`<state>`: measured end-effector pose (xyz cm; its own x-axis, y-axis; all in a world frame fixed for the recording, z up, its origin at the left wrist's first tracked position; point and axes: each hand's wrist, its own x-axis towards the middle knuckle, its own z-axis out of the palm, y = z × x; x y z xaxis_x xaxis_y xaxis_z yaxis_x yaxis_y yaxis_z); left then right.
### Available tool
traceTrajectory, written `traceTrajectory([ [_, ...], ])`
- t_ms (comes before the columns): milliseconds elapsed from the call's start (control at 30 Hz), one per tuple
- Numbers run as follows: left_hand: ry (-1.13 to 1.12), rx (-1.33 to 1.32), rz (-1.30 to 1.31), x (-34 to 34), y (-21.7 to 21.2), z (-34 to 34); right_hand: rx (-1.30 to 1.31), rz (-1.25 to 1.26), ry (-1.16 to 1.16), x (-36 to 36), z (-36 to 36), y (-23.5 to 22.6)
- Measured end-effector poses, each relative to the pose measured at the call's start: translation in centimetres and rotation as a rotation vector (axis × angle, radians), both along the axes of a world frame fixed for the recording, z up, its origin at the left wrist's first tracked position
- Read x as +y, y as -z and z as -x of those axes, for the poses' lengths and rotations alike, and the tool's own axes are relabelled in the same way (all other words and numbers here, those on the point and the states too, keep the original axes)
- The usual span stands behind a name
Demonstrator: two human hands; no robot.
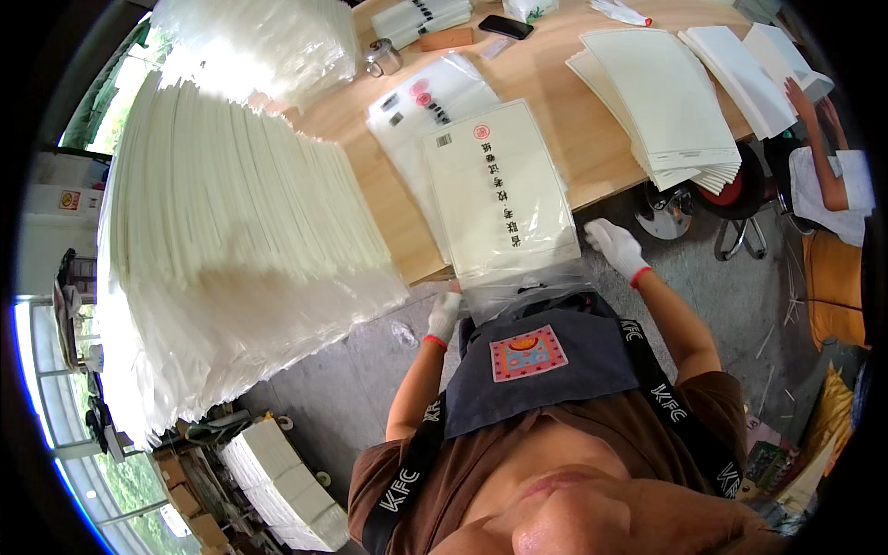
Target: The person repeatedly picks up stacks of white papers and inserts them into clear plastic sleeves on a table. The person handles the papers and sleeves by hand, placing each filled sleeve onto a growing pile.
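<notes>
A clear plastic bag (pixel 523 294) with a stack of cream paper (pixel 462 199) inside lies at the table's near edge, its loose end hanging toward my apron. The top sheet bears dark lettering and a red round mark. My left hand (pixel 444 314), in a white glove with a red cuff, is closed at the bag's near left edge; its fingertips are partly hidden. To the right of the bag, just off the table edge, my gloved right hand (pixel 615 250) is open, fingers apart and holding nothing. More bagged paper (pixel 393 116) lies beneath and behind.
A tall plastic-wrapped paper stack (pixel 231 194) stands at left. Fanned cream sheets (pixel 647 102) and white stacks (pixel 740 79) lie on the table (pixel 546 92) at right, by another person's hand (pixel 803 100). Farther back are a phone (pixel 505 27), a glass jar (pixel 382 57) and a stool (pixel 740 199).
</notes>
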<state>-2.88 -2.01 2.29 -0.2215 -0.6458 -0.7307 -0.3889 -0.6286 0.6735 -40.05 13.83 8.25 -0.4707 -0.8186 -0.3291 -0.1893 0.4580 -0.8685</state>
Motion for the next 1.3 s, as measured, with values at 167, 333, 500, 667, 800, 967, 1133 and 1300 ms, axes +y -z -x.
traceTrajectory([
  [167, 0.496, 0.065, 0.84, -0.3, -18.1, 6.4, -0.81, 0.27, 0.024, -3.0, -5.3, -0.1],
  [333, 0.771, -0.201, 1.446, 1.4, -37.2, 7.3, -1.094, 0.348, -0.178, -8.0, -9.6, -10.6],
  [500, 0.385, -0.567, 2.035, 3.7, -47.0, 1.7, -0.594, 0.711, -0.389, -15.9, -9.7, -23.5],
  [667, -0.737, -0.461, 2.073, 0.8, -56.7, -7.1, -0.551, 0.752, -0.702, -26.0, -17.2, -39.7],
  [800, -0.696, -0.763, 1.676, -3.4, -61.4, -18.1, -0.33, 0.776, -0.971, -28.1, -22.2, -47.1],
  [967, -0.36, -1.181, 1.574, -7.0, -50.1, -25.9, -0.162, 0.689, -0.988, -26.0, -20.4, -45.5],
  [1133, -0.932, -0.682, 1.61, -3.3, -20.7, -29.3, -0.36, 0.463, -1.106, -21.0, -14.5, -36.0],
  [1300, 0.069, -0.132, 0.95, 2.3, 1.0, -8.3, -0.531, 0.105, -0.553, -14.7, -9.1, -16.1],
])
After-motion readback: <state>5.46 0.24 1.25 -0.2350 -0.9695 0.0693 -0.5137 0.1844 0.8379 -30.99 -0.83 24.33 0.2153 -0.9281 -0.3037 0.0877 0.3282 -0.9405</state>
